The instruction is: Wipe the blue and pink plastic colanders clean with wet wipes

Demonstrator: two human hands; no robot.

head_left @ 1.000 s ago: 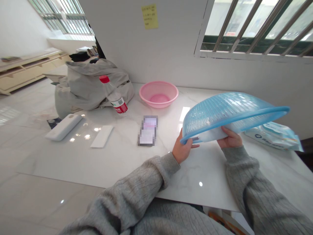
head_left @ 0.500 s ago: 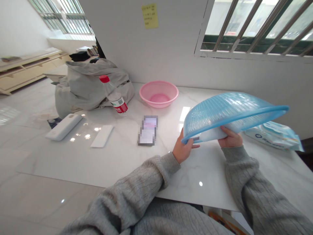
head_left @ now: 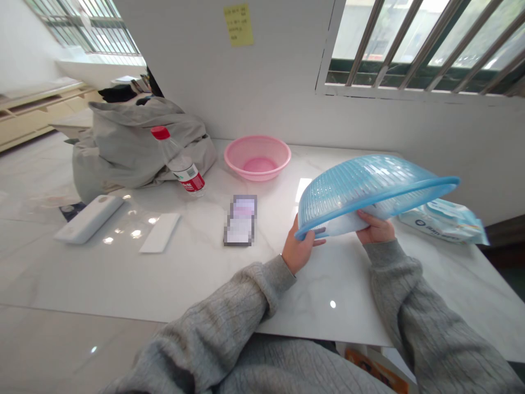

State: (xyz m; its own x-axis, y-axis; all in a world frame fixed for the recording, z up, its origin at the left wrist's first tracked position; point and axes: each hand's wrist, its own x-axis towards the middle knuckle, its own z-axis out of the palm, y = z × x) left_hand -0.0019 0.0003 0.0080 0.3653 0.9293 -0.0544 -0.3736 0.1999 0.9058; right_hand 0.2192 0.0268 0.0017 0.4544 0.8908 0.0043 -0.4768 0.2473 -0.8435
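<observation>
The view has swung right; above the bench (head_left: pixel 205 290), the blue basin (head_left: pixel 369 180) is still gripped by the left hand (head_left: pixel 298 250), a cloth (head_left: pixel 345 224) beneath it by the right hand (head_left: pixel 375 229); little progress is suggested.

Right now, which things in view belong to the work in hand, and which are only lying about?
Likely belonging:
blue basket, in left hand
white cloth, in right hand
wipes pack, possibly

Apparently lying about:
pink basket
bottle
phone
grey bag
white oblong object
white card
</observation>
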